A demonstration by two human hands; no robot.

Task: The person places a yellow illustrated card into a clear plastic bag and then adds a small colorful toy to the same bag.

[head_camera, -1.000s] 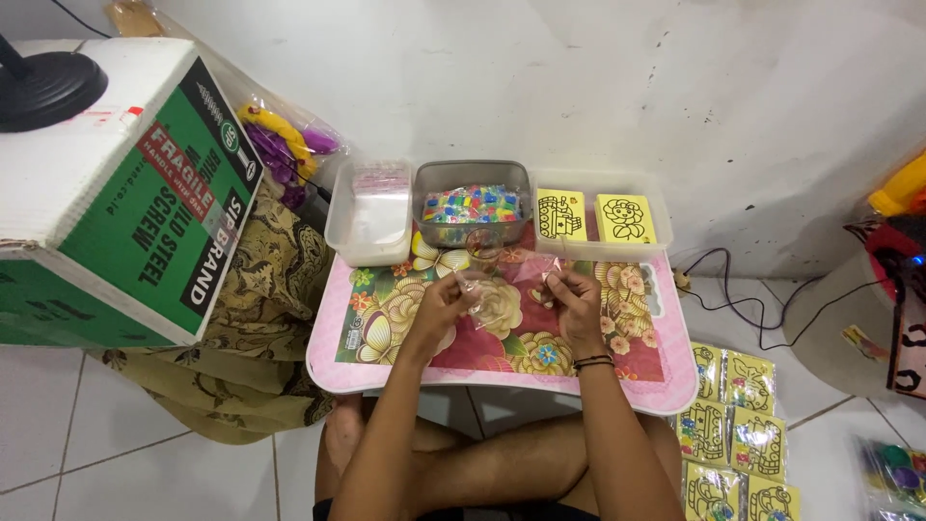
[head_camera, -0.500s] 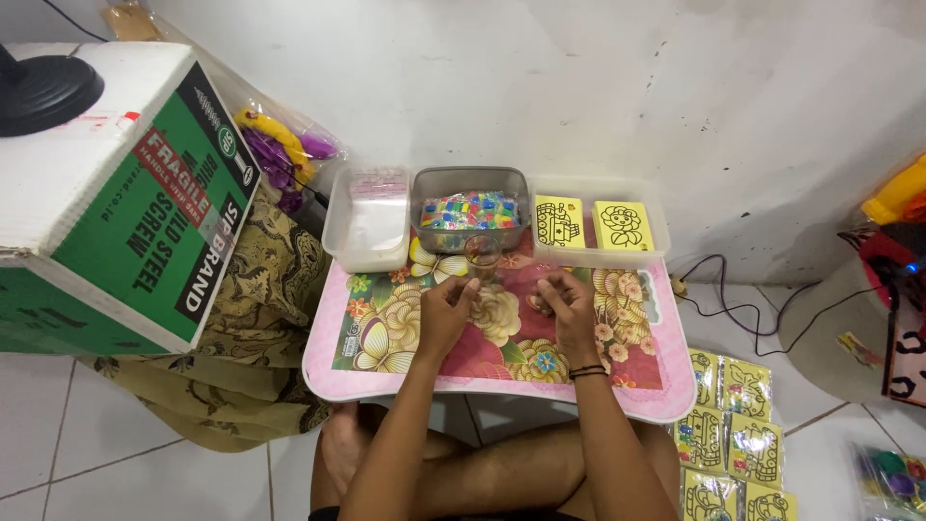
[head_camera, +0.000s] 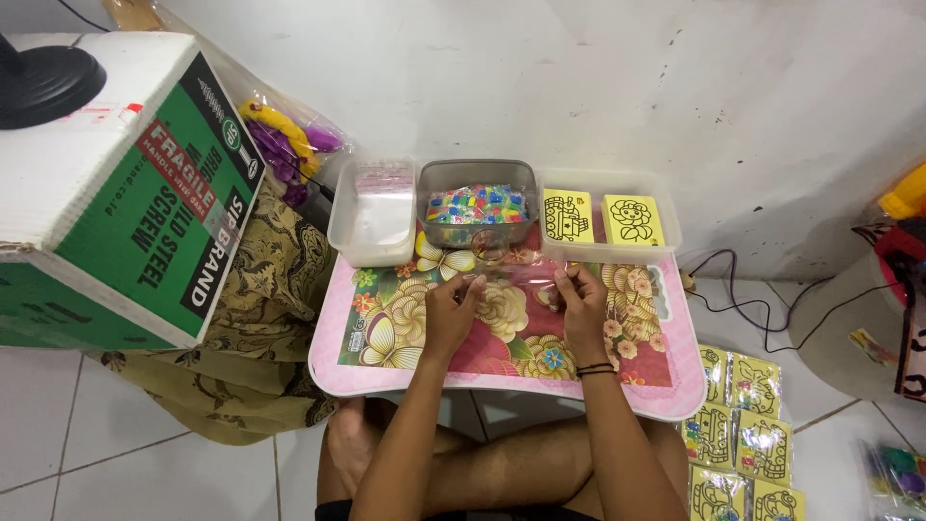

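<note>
My left hand [head_camera: 451,307] and right hand [head_camera: 579,301] each pinch an end of a clear bag [head_camera: 511,275], held mid-frame over the bench [head_camera: 666,371], just below the bead tub [head_camera: 477,205].

left hand [head_camera: 449,314] and right hand [head_camera: 582,307] raised side by side, fingers pinched

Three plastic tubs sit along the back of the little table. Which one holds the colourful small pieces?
The middle tub, grey and see-through, with multicoloured bits inside. The left tub holds clear bags; the right tub holds two yellow picture cards.
</note>
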